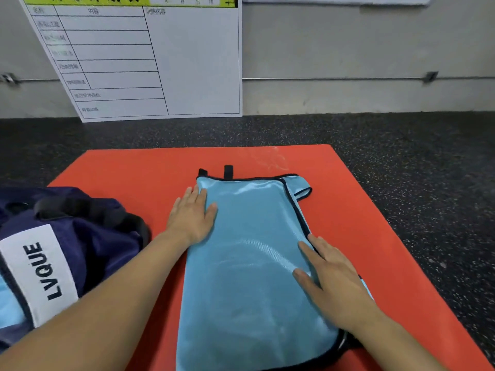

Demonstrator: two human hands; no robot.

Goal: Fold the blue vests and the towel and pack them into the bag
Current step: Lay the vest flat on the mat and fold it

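Observation:
A light blue vest [249, 253] with black trim lies folded lengthwise on the red mat [128, 170], two black straps poking out at its far edge. My left hand [191, 216] lies flat with straight fingers on the vest's left edge, near the far end. My right hand [330, 279] presses flat on the vest's right edge, closer to me. A navy bag [88, 236] with a white label reading LVQUE sits at the left, partly on the mat; a bit of light blue fabric [8, 309] shows at its near left edge. No towel is in view.
The mat lies on dark speckled flooring [415, 156]. A white board with a printed table [150, 60] leans against the grey wall behind the mat. A thin pipe [334, 79] runs along the wall.

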